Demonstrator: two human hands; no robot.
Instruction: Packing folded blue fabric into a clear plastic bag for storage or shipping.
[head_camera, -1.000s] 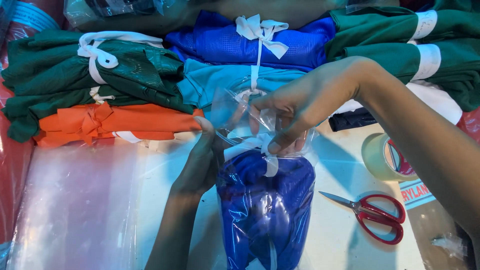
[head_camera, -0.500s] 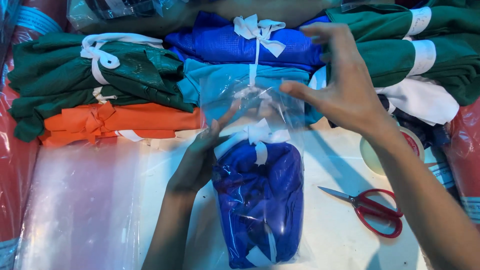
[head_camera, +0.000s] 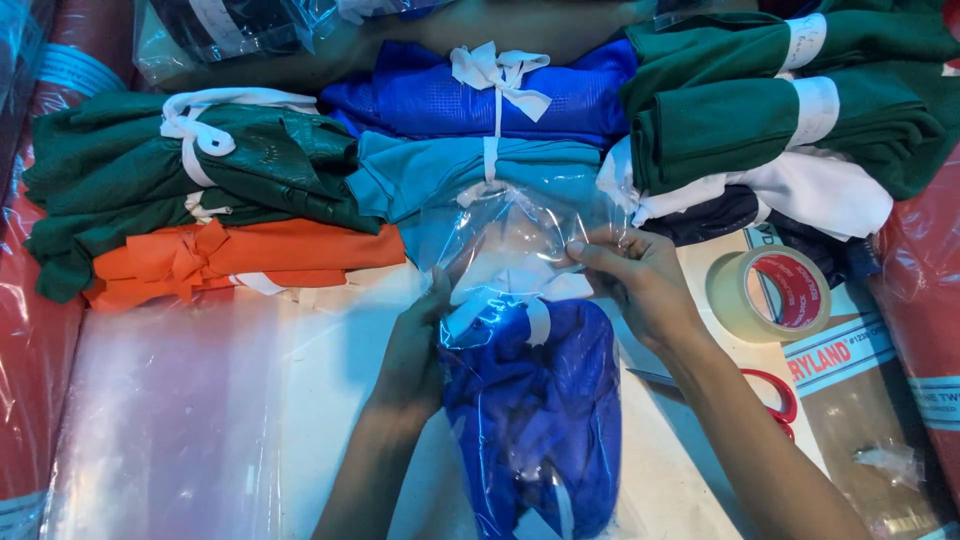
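The blue bundle (head_camera: 535, 420), tied with a white strip, lies on the white table (head_camera: 330, 400) in front of me, already inside a clear plastic bag (head_camera: 510, 240) whose open mouth points away toward the stacked green, orange and blue bundles. My left hand (head_camera: 415, 350) presses against the bag's side just beside the tie, fingers curled close on the film to keep the bundle from sliding. My right hand (head_camera: 640, 280) pinches the loose mouth edge between thumb and fingertips, nearly closed on it. A tape roll (head_camera: 770, 295) and red scissors (head_camera: 775, 395) sit near my right wrist
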